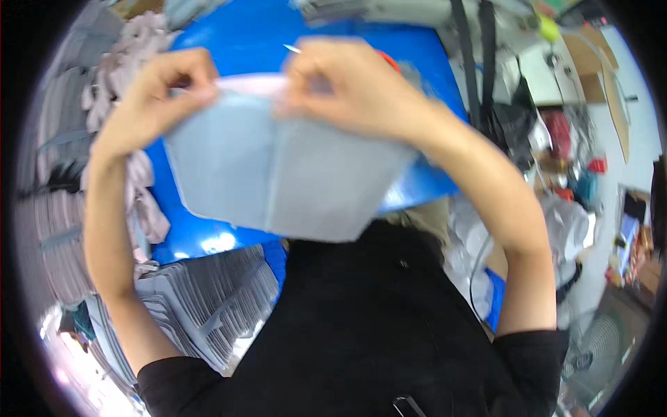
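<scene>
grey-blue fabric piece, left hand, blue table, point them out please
Grey-blue fabric piece (290,169), head view: middle, beside the line down it.
Left hand (143,101), head view: back of the hand.
Blue table (250,38), head view: bare part of its top.

One left hand (163,97) and one right hand (347,83) hold one cloth piece (278,167) over one blue table (243,35), with two dark straps (488,55) beside its right edge and too many stacked pieces (222,299) to count by its near left corner.
</scene>
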The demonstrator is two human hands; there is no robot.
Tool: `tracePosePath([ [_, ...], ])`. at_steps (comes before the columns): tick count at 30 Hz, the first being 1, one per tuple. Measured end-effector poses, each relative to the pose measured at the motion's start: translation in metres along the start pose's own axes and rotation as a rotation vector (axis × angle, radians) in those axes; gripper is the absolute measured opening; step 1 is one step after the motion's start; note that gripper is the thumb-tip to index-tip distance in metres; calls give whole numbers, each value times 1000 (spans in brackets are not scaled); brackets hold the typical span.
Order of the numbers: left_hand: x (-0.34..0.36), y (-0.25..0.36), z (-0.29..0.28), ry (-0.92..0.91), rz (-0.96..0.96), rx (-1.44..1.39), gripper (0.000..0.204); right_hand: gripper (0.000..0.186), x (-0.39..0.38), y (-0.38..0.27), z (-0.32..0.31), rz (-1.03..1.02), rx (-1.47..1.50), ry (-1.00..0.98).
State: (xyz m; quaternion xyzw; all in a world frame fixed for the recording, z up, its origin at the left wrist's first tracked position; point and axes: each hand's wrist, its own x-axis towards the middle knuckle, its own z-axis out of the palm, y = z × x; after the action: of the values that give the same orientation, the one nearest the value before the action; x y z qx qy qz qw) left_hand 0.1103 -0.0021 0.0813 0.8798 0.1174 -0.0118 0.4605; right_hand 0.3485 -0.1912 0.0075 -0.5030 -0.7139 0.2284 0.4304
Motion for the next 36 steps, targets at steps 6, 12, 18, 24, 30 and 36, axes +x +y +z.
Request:
tracePosePath([
  [6, -15, 46, -3, 66, 88, 82, 17, 24, -24, -41, -16, 260, 226, -31],
  [12, -26, 43, 0, 100, 42, -20, 16, 21, -30, -40, -12, 332, 336, -3],
  [18, -32, 35, 6, 153, 22, -177, 14, 19, -33, -35, -11, 367, 482, -28],
  [24, -31, 31, 5, 203, 3, -166, 10, 22, -31, -36, -9, 453, 513, -7],
  [30, -31, 32, 12, 246, -16, -180, 13, 29, -34, -34, -7, 520, 456, -11],
  [36, -32, 36, 13, 265, -9, -129, 15, 21, -31, -36, -6, 515, 525, 38],
])
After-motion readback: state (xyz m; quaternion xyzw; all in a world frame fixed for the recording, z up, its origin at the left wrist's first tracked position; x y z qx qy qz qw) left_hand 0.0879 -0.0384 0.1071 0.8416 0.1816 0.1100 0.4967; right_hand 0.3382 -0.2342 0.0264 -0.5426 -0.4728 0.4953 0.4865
